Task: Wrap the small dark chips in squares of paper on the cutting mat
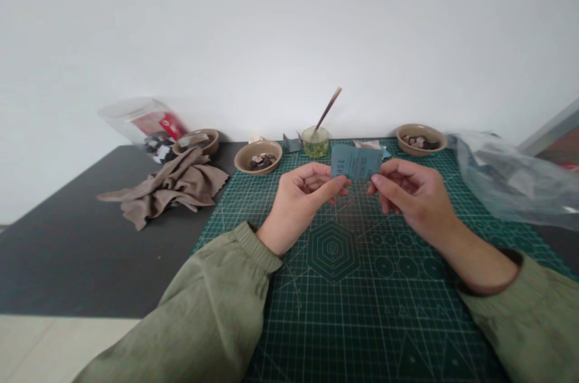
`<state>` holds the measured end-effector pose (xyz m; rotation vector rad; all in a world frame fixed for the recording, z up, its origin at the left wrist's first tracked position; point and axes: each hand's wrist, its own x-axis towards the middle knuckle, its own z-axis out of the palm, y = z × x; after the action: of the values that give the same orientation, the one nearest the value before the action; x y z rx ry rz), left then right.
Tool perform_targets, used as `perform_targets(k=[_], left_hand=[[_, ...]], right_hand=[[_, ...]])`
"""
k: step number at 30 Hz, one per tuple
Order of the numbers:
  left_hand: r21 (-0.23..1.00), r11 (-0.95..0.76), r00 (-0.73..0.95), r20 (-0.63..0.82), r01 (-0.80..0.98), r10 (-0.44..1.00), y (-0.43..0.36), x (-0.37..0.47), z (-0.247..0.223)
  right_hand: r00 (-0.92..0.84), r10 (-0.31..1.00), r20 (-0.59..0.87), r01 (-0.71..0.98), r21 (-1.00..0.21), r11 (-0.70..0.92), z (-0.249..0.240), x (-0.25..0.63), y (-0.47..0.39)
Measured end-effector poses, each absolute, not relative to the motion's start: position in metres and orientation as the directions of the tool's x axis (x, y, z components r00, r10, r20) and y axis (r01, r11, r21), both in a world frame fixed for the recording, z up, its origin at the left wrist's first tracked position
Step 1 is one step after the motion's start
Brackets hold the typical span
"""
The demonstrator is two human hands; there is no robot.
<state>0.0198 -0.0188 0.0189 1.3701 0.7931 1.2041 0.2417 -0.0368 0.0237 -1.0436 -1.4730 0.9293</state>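
Your small blue-grey paper slip (356,161)

It is rectangular, with faint printed letters; held flat toward you above the green mat; pinched at both lower corners.

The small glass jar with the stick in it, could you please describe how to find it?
Start at the green cutting mat and follow it to its far edge by the wall. There, between two brown bowls, stands the small glass jar. It alone is clear, with yellowish contents and a thin stick leaning out.

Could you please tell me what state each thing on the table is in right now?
blue paper slip: held up by left hand and right hand
plastic jar: tipped on its side
brown cloth: crumpled
glass cup: upright, stick inside
three bowls: upright, holding dark pieces
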Motion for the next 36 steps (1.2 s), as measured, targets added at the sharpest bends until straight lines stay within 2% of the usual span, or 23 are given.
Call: perform_targets(k=[10, 30, 33, 35, 36], left_hand=[[0.968, -0.102, 0.344, 0.178, -0.228, 0.922, -0.017, 0.017, 0.02], [0.979, -0.052, 0.418, 0.131, -0.195, 0.899, -0.013, 0.014, 0.018], [0.989, -0.137, 0.387, 0.15, -0.063, 0.91, -0.01, 0.011, 0.018], [0.946, -0.275, 0.322, 0.21, 0.172, 0.923, -0.006, 0.005, 0.017], [0.882, -0.349, 0.296, 0.257, 0.318, 0.92, -0.003, 0.002, 0.017]], right_hand=[[-0.021, 0.909, 0.416, 0.05, -0.908, 0.417, 0.014, 0.246, -0.038], [-0.02, 0.868, 0.495, 0.08, -0.865, 0.495, 0.013, 0.246, -0.039], [-0.007, 0.883, 0.47, 0.126, -0.875, 0.467, 0.015, 0.247, -0.037], [0.001, 0.913, 0.407, 0.2, -0.895, 0.399, 0.015, 0.25, -0.032], [-0.007, 0.935, 0.353, 0.248, -0.906, 0.344, 0.014, 0.252, -0.028]])
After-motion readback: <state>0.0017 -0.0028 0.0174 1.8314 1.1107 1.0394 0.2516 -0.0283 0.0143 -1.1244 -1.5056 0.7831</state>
